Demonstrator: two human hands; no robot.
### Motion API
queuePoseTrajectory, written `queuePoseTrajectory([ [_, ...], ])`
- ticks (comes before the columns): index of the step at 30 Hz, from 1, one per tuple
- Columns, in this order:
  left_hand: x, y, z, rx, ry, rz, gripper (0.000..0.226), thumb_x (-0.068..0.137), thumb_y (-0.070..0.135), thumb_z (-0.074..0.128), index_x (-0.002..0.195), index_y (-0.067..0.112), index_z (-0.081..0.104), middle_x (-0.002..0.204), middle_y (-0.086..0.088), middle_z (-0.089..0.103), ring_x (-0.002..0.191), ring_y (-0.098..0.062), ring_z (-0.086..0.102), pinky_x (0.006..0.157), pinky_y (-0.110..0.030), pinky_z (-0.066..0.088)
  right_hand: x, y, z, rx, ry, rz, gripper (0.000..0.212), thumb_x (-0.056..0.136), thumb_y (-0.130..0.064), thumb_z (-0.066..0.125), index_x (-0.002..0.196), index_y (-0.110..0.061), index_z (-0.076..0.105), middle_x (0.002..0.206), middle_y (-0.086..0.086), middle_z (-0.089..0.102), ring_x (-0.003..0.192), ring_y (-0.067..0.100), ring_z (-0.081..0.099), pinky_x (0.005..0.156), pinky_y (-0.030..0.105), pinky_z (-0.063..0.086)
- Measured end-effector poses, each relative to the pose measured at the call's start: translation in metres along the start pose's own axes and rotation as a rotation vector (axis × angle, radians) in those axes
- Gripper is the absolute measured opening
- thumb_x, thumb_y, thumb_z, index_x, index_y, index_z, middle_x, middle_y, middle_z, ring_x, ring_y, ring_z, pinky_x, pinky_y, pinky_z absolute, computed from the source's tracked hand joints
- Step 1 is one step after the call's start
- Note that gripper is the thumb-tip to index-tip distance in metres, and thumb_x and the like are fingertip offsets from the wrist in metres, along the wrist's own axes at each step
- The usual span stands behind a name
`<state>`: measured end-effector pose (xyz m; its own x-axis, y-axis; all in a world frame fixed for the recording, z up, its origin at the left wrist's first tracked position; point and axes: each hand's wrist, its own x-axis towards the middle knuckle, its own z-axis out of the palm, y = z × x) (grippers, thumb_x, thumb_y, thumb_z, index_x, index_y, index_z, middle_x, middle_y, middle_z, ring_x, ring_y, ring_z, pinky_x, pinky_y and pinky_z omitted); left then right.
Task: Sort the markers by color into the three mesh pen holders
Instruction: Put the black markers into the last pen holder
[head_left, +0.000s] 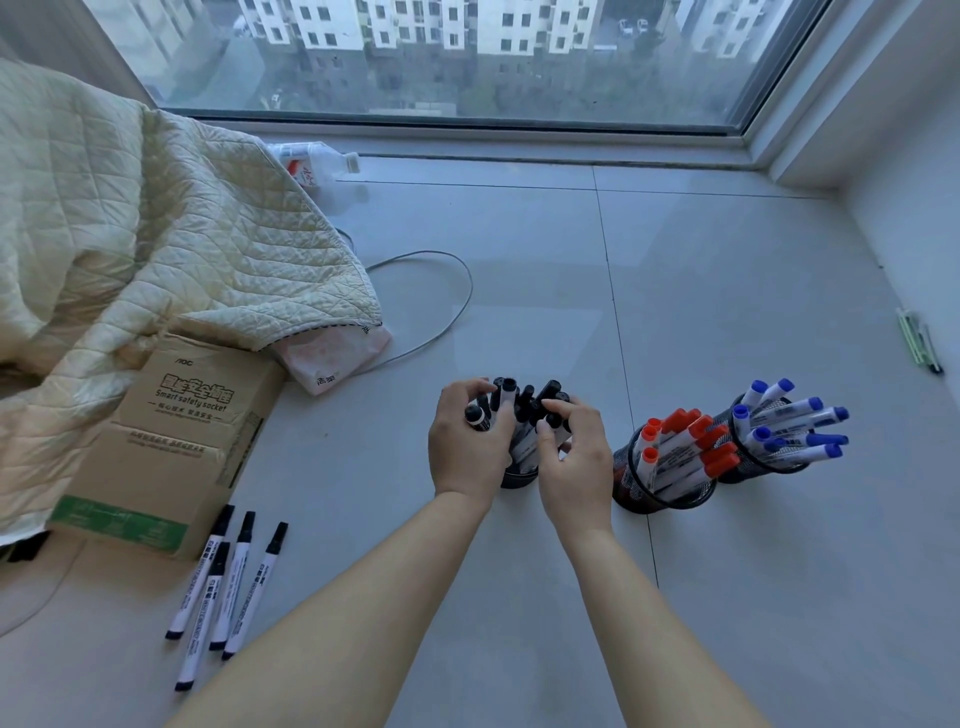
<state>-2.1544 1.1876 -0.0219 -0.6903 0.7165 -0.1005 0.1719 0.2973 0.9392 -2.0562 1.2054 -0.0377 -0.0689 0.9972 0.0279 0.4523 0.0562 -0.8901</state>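
Glossy grey floor tiles (727, 260) under the hands, black wire-mesh holders (631, 480) to their right, matt cardboard box (171, 441) and quilted cloth (156, 218) to their left.

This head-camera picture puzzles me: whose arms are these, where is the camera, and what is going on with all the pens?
No machine here: a person wears the camera on the head, looking down at their own arms. Both the left hand and right hand grip black markers standing in a mesh holder on the tiled floor. Beside it stand a holder of red markers and one of blue markers. Five loose black markers still lie by a cardboard box.
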Motion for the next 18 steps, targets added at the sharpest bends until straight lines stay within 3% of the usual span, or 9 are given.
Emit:
queuePoseTrajectory([
  [6, 0.002, 0.006, -0.004, 0.087, -0.091, 0.176, 0.030, 0.094, 0.025, 0.049, 0.123, 0.030, 0.048, 0.112, 0.014, 0.052, 0.096, 0.003, 0.052, 0.079, -0.019, 0.043, -0.002, -0.005, -0.004, -0.009, 0.033, -0.053, 0.027, 0.088, -0.011, 0.055, 0.113, -0.020, 0.058, 0.120, -0.010, 0.052, 0.106, -0.005, 0.046, 0.083, 0.028, 0.049],
  [9, 0.002, 0.004, -0.005, 0.199, -0.133, 0.260, 0.031, 0.096, 0.025, 0.045, 0.126, 0.029, 0.051, 0.115, 0.013, 0.052, 0.101, -0.005, 0.052, 0.081, -0.026, 0.045, -0.002, -0.006, -0.006, -0.013, 0.018, -0.063, 0.029, 0.088, -0.011, 0.056, 0.116, -0.019, 0.058, 0.122, -0.007, 0.053, 0.110, 0.003, 0.050, 0.086, 0.029, 0.049],
  [12, 0.002, 0.000, -0.008, 0.408, -0.203, 0.311, 0.033, 0.097, 0.030, 0.041, 0.128, 0.029, 0.051, 0.132, 0.011, 0.048, 0.115, -0.015, 0.048, 0.084, -0.033, 0.047, -0.001, -0.006, -0.007, -0.049, -0.002, -0.083, 0.025, 0.089, -0.012, 0.057, 0.114, -0.015, 0.061, 0.122, -0.002, 0.055, 0.113, 0.011, 0.052, 0.087, 0.026, 0.046],
  [18, 0.006, -0.012, -0.017, 0.735, -0.368, 0.364, 0.043, 0.098, 0.040, 0.031, 0.141, 0.045, 0.027, 0.149, 0.016, 0.028, 0.125, -0.013, 0.036, 0.085, -0.034, 0.042, -0.002, -0.006, -0.010, -0.049, -0.008, -0.072, 0.020, 0.089, -0.011, 0.057, 0.108, -0.012, 0.063, 0.117, 0.000, 0.058, 0.108, 0.006, 0.051, 0.089, 0.024, 0.046],
])
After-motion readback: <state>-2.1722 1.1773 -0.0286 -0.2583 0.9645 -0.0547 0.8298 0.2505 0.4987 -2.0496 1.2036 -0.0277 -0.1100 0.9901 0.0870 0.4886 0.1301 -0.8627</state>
